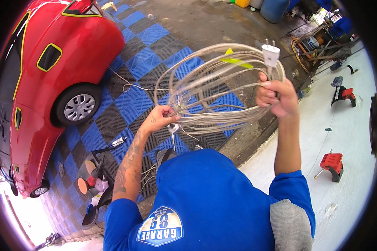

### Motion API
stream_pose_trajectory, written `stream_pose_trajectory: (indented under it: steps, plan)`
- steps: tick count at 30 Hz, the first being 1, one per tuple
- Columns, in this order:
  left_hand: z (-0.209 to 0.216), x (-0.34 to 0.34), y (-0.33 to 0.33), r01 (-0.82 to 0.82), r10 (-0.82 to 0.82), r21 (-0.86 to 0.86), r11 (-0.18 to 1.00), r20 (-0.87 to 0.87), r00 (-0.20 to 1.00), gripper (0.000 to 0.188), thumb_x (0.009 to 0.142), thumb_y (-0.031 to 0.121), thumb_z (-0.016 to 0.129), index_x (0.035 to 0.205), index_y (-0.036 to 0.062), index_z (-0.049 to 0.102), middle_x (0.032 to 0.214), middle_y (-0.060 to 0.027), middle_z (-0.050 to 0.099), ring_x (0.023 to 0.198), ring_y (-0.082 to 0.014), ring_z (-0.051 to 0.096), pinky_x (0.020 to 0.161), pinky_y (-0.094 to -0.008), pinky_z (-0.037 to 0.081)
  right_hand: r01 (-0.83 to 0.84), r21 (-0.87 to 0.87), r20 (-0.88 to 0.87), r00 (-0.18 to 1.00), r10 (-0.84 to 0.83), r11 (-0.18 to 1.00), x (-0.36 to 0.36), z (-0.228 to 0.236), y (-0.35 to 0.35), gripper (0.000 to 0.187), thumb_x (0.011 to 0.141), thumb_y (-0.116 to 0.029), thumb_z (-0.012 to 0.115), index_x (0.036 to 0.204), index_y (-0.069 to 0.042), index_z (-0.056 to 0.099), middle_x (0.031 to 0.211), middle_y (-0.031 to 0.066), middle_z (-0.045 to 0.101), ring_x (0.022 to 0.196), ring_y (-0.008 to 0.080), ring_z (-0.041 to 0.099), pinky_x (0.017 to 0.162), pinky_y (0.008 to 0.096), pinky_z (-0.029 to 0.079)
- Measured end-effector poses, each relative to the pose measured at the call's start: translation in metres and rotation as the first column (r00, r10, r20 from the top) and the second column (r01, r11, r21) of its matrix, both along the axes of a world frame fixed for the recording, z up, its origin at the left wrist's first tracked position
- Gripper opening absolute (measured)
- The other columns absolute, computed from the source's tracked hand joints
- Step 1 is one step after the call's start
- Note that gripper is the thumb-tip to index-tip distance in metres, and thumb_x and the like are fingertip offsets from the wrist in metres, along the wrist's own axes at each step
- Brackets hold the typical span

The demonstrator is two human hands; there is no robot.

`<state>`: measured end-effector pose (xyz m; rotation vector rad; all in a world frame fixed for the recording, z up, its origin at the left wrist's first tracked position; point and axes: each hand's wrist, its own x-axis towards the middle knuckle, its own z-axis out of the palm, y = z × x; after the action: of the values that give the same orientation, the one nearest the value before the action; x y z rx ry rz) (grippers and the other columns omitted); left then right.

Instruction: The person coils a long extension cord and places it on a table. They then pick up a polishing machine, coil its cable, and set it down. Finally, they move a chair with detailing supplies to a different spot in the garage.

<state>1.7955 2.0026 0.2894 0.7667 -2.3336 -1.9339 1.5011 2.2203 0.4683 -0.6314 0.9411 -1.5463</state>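
A big, loose coil of pale extension cord (222,119) is stretched between my two raised hands. My right hand (279,95) is closed round the bundled loops at their right end. Just above its fingers a white two-pin plug (270,55) stands upright, prongs up. My left hand (160,119) pinches the loops at the lower left. Beneath its fingers hangs a small whitish piece (173,128), too blurred to name. A yellow-green strip (237,63) lies across the upper loops. Part of the cord is smeared by motion.
A red car (67,54) with yellow tape edging stands at left on blue and black floor tiles (138,100). A black tray (107,178) with polishing pads and bottles sits lower left. A thin cable (125,83) trails across the tiles. Red-black tools (333,165) hang along the white wall.
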Motion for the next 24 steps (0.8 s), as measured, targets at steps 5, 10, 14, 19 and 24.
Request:
stream_pose_trajectory:
  steps: [5,10,14,19,24]
  plan:
    - [0.048,-0.013,0.011,-0.24,0.159,-0.163,0.957,-0.394,0.905,0.019,0.08,0.016,0.076,0.085,0.0004,0.067,0.067,0.0013,0.062,0.061,-0.0047,0.052,0.058,-0.0216,0.041,0.159,-0.04,-0.05,0.986,-0.161,0.987,-0.036,0.033,0.032,0.018,0.087,-0.008,0.055,0.105,-0.004,0.056,0.063,-0.0049,0.044,0.046,0.0029,0.035,0.048,0.0246,0.034]
    - [0.074,-0.016,-0.008,-0.327,0.231,-0.217,0.92,-0.375,0.898,0.015,0.081,0.013,0.074,0.085,0.0009,0.065,0.068,0.0015,0.061,0.063,-0.0049,0.052,0.059,-0.021,0.041,0.288,-0.184,0.05,0.958,-0.284,0.94,-0.069,0.046,0.073,0.021,0.092,-0.006,0.048,0.113,-0.006,0.053,0.066,-0.0052,0.042,0.048,0.0025,0.035,0.05,0.0237,0.036]
    - [0.048,-0.043,-0.018,-0.193,0.131,-0.139,0.971,-0.364,0.922,0.016,0.082,0.014,0.073,0.085,0.0011,0.064,0.073,-0.0002,0.062,0.067,-0.0057,0.054,0.061,-0.0229,0.042,0.4,-0.319,-0.013,0.904,-0.426,0.859,-0.077,0.09,0.121,0.021,0.094,-0.003,0.043,0.114,-0.003,0.049,0.068,-0.0039,0.041,0.05,0.0027,0.035,0.053,0.0222,0.036]
    - [0.022,-0.07,-0.015,-0.076,-0.019,-0.381,0.921,-0.24,0.971,0.023,0.086,0.024,0.068,0.084,0.0017,0.061,0.069,-0.0013,0.061,0.066,-0.0127,0.056,0.065,-0.028,0.045,0.379,-0.459,0.029,0.911,-0.412,0.804,-0.079,0.124,0.153,0.014,0.094,0.002,0.041,0.108,0.0,0.044,0.068,-0.0022,0.04,0.05,0.0036,0.036,0.055,0.0222,0.035]
    - [-0.06,-0.041,-0.032,0.086,-0.117,-0.218,0.972,-0.133,0.984,0.032,0.089,0.034,0.064,0.094,0.0022,0.059,0.124,-0.0129,0.049,0.102,-0.0207,0.051,0.091,-0.0358,0.043,0.401,-0.449,0.126,0.913,-0.388,0.798,-0.068,0.136,0.168,0.015,0.094,0.003,0.04,0.108,-0.001,0.04,0.067,-0.0004,0.039,0.05,0.0058,0.037,0.054,0.0236,0.034]
